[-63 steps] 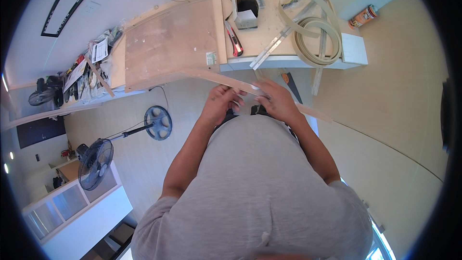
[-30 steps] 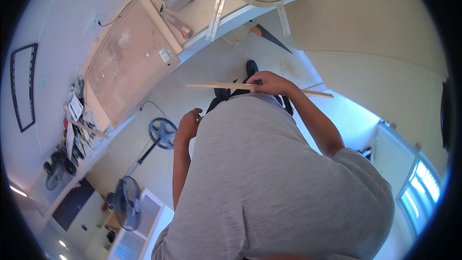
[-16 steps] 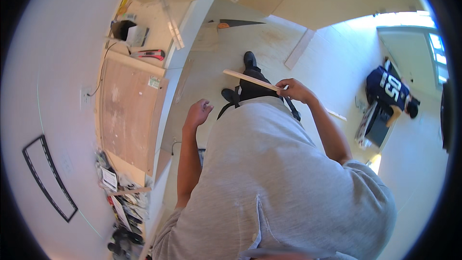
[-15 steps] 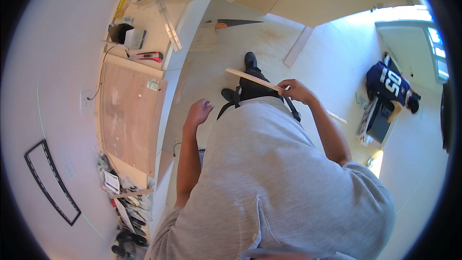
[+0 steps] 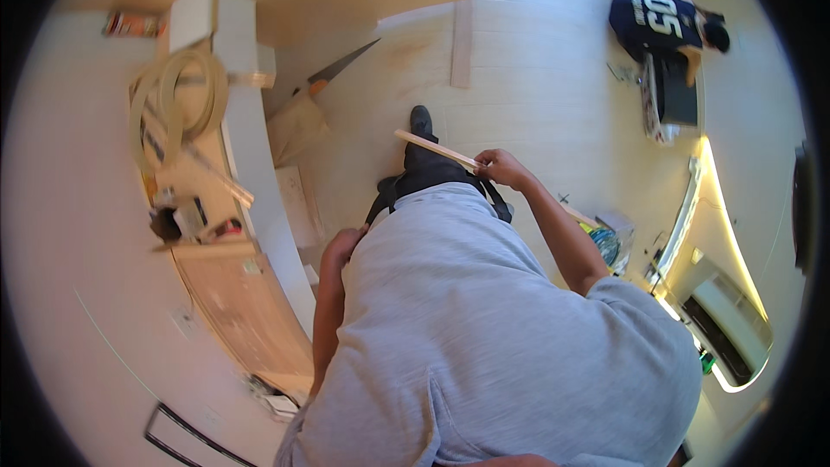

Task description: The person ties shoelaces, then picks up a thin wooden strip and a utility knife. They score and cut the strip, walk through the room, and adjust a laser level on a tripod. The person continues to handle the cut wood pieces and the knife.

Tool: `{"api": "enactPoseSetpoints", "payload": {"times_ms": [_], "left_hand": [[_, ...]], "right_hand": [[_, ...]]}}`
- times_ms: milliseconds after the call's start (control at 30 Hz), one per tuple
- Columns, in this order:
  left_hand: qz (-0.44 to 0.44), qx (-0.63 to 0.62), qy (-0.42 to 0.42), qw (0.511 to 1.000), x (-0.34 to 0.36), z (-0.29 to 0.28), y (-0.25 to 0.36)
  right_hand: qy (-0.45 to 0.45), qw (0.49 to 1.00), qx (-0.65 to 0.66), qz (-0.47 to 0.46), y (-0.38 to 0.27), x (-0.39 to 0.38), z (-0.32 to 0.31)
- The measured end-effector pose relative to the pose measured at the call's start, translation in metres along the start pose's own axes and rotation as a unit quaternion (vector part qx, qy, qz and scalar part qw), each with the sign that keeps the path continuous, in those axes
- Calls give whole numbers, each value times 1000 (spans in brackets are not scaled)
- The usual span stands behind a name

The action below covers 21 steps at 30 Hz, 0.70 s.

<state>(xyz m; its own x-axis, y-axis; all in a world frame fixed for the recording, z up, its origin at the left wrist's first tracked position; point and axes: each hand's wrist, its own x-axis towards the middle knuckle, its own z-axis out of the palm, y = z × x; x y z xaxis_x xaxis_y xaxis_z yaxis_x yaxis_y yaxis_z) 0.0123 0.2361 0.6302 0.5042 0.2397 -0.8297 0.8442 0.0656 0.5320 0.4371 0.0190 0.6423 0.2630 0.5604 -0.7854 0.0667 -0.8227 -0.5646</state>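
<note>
The right hand pinches a thin wooden strip before the dark trousers, apparently carrying it; moving it calls for a firm pinch. The left hand's finger grip cannot be told.

A short-sleeved grey shirt tops black trousers.

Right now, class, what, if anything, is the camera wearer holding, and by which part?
A thin wooden strip, held in the right hand partway along its length, one end jutting out leftward. Whether the left hand holds anything cannot be told.
</note>
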Motion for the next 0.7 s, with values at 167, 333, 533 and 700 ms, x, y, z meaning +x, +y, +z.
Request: {"api": "enactPoseSetpoints", "payload": {"times_ms": [167, 333, 533, 700], "left_hand": [[-34, 59, -73, 995, 19, -42, 39], [-74, 143, -155, 975, 26, -98, 95], [-111, 215, -265, 933, 80, -120, 178], [-147, 266, -373, 877, 118, -105, 193]], "right_hand": [[32, 997, 65, 21, 4, 41, -27], [127, 989, 76, -1, 3, 62, -30], [203, 973, 112, -10, 31, 50, 9], [226, 927, 276, 114, 88, -12, 75]]}}
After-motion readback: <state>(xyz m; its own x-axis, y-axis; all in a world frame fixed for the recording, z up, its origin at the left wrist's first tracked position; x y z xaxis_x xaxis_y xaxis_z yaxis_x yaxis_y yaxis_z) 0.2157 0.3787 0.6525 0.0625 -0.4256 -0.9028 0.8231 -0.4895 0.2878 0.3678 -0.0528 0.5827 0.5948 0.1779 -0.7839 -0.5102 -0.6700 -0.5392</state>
